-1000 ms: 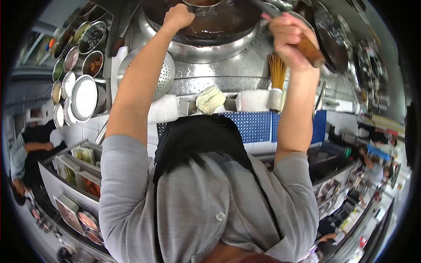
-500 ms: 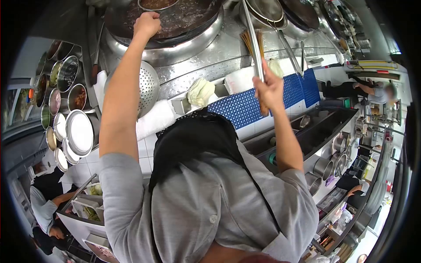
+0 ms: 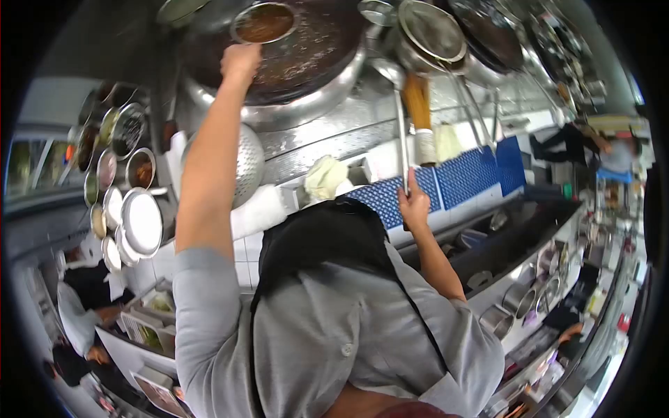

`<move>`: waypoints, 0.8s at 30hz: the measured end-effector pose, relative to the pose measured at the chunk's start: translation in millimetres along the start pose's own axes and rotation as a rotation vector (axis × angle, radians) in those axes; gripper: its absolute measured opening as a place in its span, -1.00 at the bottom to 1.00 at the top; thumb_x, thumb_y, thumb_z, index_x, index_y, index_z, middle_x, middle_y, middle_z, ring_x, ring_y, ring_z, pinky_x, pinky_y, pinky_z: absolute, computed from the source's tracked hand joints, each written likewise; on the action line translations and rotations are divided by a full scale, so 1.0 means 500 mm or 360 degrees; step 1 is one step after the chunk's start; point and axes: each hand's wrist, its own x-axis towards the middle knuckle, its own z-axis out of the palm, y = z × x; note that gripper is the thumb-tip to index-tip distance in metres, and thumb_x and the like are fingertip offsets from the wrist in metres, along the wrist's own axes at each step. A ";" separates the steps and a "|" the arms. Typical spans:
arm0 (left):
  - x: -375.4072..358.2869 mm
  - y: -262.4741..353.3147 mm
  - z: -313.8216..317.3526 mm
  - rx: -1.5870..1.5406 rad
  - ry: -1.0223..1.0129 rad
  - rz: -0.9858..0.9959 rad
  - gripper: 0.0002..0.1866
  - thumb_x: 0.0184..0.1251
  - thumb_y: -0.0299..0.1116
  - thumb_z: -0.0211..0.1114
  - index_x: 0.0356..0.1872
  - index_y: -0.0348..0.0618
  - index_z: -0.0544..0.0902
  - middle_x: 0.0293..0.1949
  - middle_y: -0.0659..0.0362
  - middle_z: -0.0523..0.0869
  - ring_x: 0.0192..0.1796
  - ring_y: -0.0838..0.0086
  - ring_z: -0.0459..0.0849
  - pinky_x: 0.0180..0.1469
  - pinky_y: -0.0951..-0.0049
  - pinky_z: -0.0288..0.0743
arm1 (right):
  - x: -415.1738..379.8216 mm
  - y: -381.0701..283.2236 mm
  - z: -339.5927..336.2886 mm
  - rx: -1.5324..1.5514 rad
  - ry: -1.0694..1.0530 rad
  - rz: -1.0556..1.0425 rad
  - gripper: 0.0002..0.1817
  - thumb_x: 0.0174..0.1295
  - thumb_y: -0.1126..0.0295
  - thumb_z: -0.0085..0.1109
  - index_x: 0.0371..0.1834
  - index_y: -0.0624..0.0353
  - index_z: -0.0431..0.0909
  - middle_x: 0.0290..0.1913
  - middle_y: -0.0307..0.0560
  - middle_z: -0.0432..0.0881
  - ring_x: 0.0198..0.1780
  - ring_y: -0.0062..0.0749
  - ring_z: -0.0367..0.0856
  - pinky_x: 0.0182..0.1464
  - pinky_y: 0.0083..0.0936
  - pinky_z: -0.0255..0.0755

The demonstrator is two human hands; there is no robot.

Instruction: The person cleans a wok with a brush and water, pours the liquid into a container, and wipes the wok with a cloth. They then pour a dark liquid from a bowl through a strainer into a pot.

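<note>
Stainless-steel surface (image 3: 324, 134) curves around a wide dark wok (image 3: 324, 42); the left hand (image 3: 241, 64) is curled closed beside a round metal-rimmed vessel of brown contents (image 3: 265, 24), exact hold unclear; the right hand (image 3: 416, 207) grasps a long metal ladle (image 3: 401, 129) low down, likely for reach.

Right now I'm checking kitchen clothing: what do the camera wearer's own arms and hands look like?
Both arms have short, plain grey fabric sleeves, creased, with no visible markings. The forearms below are bare. The left hand and right hand are ungloved, with no watch visible.
</note>
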 end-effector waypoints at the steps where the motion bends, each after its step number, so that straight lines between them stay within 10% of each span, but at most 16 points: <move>1: -0.013 0.005 0.007 -0.0169 -0.0052 -0.0007 -0.71 0.33 -0.17 0.40 -0.26 -0.25 0.72 -0.41 0.14 0.75 -0.45 0.46 0.69 -0.40 0.44 0.61 | 0.009 -0.002 -0.003 0.0014 0.0074 -0.0074 -0.55 0.31 0.32 0.27 0.24 0.25 0.58 -0.43 0.25 0.66 -0.41 0.19 0.66 -0.28 -0.01 0.52; 3: -0.024 0.029 0.022 -0.0265 -0.0012 -0.0150 -0.69 0.38 -0.22 0.38 -0.19 -0.34 0.67 -0.37 0.08 0.73 -0.43 0.39 0.72 -0.40 0.38 0.69 | 0.056 -0.006 -0.042 -0.0395 -0.0312 -0.0039 -0.72 0.36 0.30 0.22 -0.08 0.33 0.66 -0.38 0.28 0.65 -0.39 0.20 0.65 -0.24 -0.01 0.55; 5: -0.002 0.026 0.048 -0.0478 0.0049 -0.0202 -0.71 0.40 -0.31 0.35 -0.15 -0.42 0.62 -0.28 -0.01 0.73 -0.43 0.30 0.74 -0.41 0.30 0.75 | 0.122 -0.051 -0.093 -0.0420 0.0074 -0.0178 -0.70 0.39 0.29 0.18 -0.34 0.35 0.63 -0.26 0.28 0.64 -0.25 0.20 0.66 -0.18 -0.02 0.56; 9: 0.024 0.021 0.050 -0.0776 0.0145 -0.0127 -0.66 0.37 -0.53 0.30 0.02 -0.66 0.50 -0.06 -0.24 0.68 -0.35 0.00 0.82 -0.40 0.26 0.84 | 0.254 -0.014 -0.065 -0.0679 -0.0061 0.0070 -0.30 0.24 0.26 0.26 0.44 0.29 0.32 -0.02 0.40 0.59 0.05 0.25 0.59 0.03 -0.05 0.55; 14: 0.025 0.053 0.023 -0.0670 0.0254 -0.0219 -0.64 0.29 -0.59 0.28 -0.01 -0.74 0.50 -0.04 -0.25 0.68 -0.32 0.11 0.84 -0.37 0.45 0.82 | 0.294 -0.016 -0.114 0.0002 -0.0423 0.0369 -0.23 0.24 0.32 0.14 0.55 0.27 0.18 0.13 0.44 0.60 -0.03 0.34 0.64 0.14 -0.11 0.54; 17: 0.028 0.058 -0.013 -0.0541 0.0228 -0.0179 -0.68 0.25 -0.59 0.28 -0.08 -0.71 0.52 -0.02 -0.23 0.66 -0.31 0.12 0.84 -0.37 0.46 0.81 | 0.257 -0.115 -0.274 0.1360 -0.0643 0.1128 -0.32 0.29 0.39 0.08 0.54 0.11 0.29 -0.16 0.16 0.68 -0.45 -0.21 0.67 -0.60 -0.30 0.55; 21: 0.053 0.033 -0.023 -0.0651 0.0096 -0.0212 -0.77 0.22 -0.64 0.27 -0.16 -0.57 0.47 -0.16 -0.15 0.64 -0.36 0.08 0.82 -0.35 0.36 0.84 | 0.264 -0.234 -0.389 0.1430 -0.0436 0.0507 -0.23 0.25 0.47 0.26 0.57 0.05 0.25 -0.12 0.14 0.70 -0.38 -0.30 0.72 -0.49 -0.33 0.63; 24: 0.040 0.036 -0.005 -0.0895 0.0109 -0.0183 -0.79 0.19 -0.68 0.25 -0.21 -0.46 0.41 -0.26 -0.08 0.60 -0.40 0.07 0.80 -0.36 0.27 0.85 | 0.398 -0.331 -0.356 0.0958 -0.0361 -0.0359 -0.24 0.21 0.36 0.34 0.53 0.08 0.33 -0.01 0.12 0.73 -0.02 -0.18 0.73 0.04 -0.33 0.61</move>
